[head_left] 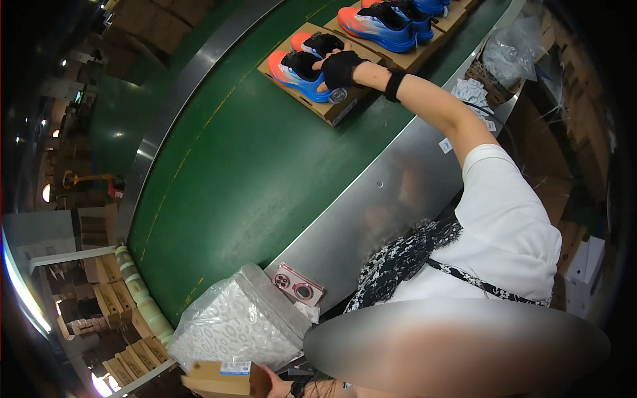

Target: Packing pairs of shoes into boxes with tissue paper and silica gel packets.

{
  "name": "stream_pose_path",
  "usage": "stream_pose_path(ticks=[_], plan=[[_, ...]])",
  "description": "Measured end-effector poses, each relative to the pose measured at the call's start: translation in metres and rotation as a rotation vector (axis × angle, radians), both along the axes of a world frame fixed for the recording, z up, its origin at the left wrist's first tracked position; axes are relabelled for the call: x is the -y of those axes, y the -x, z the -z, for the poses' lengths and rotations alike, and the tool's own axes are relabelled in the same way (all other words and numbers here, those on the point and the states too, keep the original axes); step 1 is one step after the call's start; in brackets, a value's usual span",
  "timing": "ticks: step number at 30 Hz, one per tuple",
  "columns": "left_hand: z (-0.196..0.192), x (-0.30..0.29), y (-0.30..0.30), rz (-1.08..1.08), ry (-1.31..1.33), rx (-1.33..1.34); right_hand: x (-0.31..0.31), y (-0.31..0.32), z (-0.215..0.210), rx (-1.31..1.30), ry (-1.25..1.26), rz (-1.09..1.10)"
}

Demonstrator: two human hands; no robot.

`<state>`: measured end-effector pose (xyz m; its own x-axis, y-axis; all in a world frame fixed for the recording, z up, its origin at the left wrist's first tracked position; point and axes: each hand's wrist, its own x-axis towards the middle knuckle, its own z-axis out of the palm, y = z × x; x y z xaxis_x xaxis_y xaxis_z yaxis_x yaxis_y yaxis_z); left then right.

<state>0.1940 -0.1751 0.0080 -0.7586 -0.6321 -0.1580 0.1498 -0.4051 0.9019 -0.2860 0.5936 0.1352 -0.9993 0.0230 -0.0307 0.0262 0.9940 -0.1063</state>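
Observation:
My right hand (340,69), in a black fingerless glove, reaches over a pair of orange, white and blue running shoes (306,81). Its thumb and fingers close around the heel end of the nearer shoe. The pair rests on a brown shoebox (342,113) on the green conveyor belt (245,166). Low in the picture, my left hand (279,383) grips the end of another brown cardboard box (219,379) with a blue-and-white label; part of this hand is cut off by the lower edge.
More shoes (388,30) sit on boxes farther along the belt. A clear plastic bag of printed paper (232,318) lies beside a pink phone (298,284) on the metal ledge (371,199). At the right stands a basket of clear plastic (507,56); stacked boxes (139,358) fill a rack at lower left.

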Motion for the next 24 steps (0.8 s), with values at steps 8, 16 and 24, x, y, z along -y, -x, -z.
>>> stream_pose_path(ticks=[8, 16, 24], plan=[[-0.022, -0.048, 0.094, -0.490, -0.393, -0.061, 0.010, -0.012, -0.053, -0.010, 0.198, -0.143], [-0.097, -0.324, 0.299, 0.475, 0.465, 0.150, 0.066, -0.128, -0.045, 0.019, 0.179, -0.867], [-0.034, -0.473, 0.334, 1.215, 1.131, 0.030, 0.101, -0.185, 0.052, 0.367, 0.092, -1.277]])
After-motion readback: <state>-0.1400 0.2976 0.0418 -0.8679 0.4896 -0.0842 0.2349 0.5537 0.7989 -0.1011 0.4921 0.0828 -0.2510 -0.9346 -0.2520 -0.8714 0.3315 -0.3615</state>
